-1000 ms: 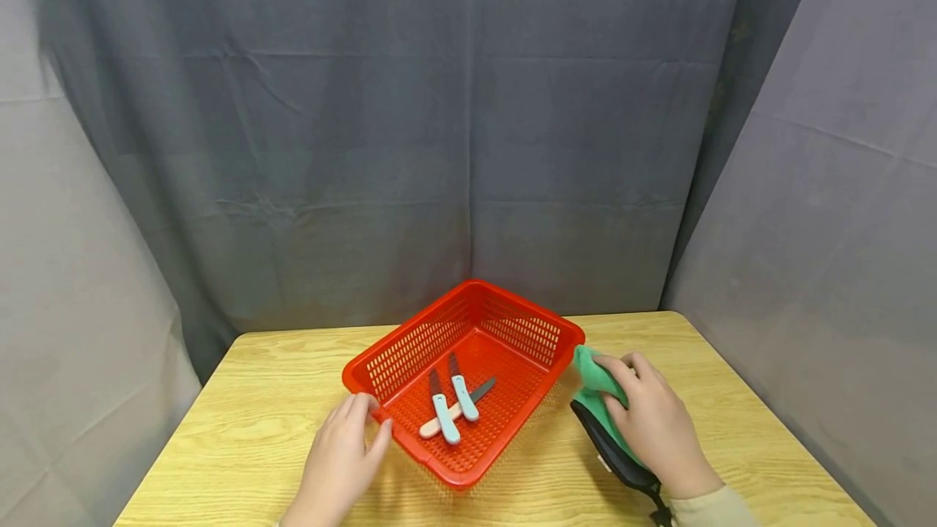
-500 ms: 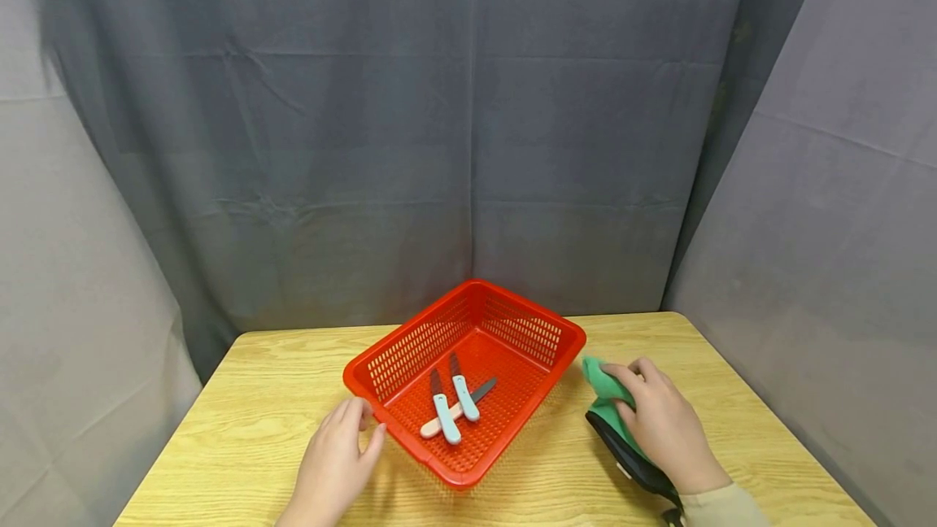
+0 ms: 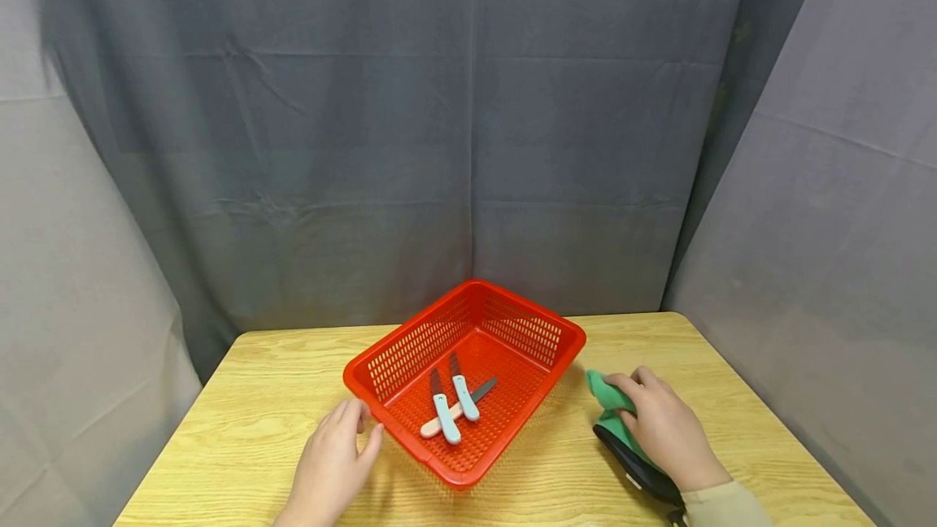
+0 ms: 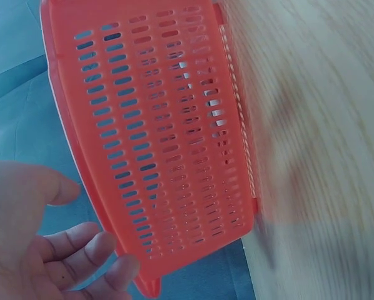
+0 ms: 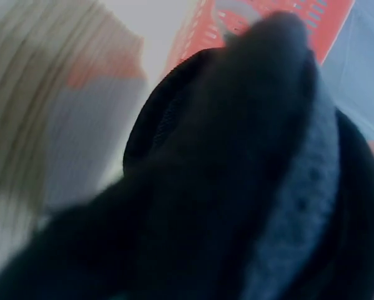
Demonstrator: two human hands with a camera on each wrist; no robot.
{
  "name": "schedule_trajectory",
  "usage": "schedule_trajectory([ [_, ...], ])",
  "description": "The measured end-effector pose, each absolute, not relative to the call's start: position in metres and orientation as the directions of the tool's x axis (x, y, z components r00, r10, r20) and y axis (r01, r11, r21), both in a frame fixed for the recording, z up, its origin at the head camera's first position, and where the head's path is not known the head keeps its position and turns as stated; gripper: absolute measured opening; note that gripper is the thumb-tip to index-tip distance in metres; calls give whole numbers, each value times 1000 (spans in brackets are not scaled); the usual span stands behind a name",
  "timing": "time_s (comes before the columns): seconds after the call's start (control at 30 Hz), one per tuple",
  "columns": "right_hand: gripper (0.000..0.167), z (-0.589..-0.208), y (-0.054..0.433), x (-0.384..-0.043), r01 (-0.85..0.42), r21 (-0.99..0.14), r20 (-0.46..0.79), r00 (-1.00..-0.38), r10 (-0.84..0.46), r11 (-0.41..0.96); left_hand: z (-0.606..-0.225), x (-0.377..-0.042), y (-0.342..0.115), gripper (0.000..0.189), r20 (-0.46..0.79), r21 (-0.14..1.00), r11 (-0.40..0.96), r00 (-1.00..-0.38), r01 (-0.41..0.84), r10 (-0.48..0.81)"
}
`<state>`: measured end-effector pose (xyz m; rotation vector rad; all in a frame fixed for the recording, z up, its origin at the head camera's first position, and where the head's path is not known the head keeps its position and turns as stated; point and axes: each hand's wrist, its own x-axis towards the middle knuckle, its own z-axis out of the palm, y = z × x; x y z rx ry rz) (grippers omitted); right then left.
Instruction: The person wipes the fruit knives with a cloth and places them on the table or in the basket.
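A red plastic basket (image 3: pixel 512 421) stands on the table, with three small knives inside. Two have light blue handles, the nearer knife (image 3: pixel 447 421) and the farther knife (image 3: pixel 465 398); a peach-handled knife (image 3: pixel 430 429) lies crossed beneath them. My left hand (image 3: pixel 333 458) is beside the basket's near left corner, fingers loosely bent and thumb apart; in the left wrist view its fingertips overlap the rim (image 4: pixel 80 156). Right of the basket, my right hand (image 3: pixel 662 429) grips a soft green-and-black fabric pouch (image 3: pixel 633 462) by its green part. The pouch's black side fills much of the right wrist view.
The wood-grain table (image 3: pixel 241 421) extends around the basket. A dark grey curtain (image 3: pixel 351 145) hangs behind the table, and pale cloths hang at the left (image 3: pixel 80 267) and right (image 3: pixel 820 267). A dark cord (image 3: pixel 677 517) trails from the pouch beside the right sleeve.
My right hand has moved right and slightly nearer with the pouch, away from the basket. My left hand has drawn back a little from the basket's corner. Basket and knives look nearly unchanged.
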<state>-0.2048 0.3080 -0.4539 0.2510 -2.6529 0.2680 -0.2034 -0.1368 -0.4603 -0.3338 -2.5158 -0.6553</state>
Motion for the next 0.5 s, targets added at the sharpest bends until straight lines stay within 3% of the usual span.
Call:
schedule_trajectory([
  [0.5, 45, -469, 309, -209, -211, -155, 347, -926, -147, 965, -460, -204, -137, 20, 529, 388, 852, -842, 352, 107],
])
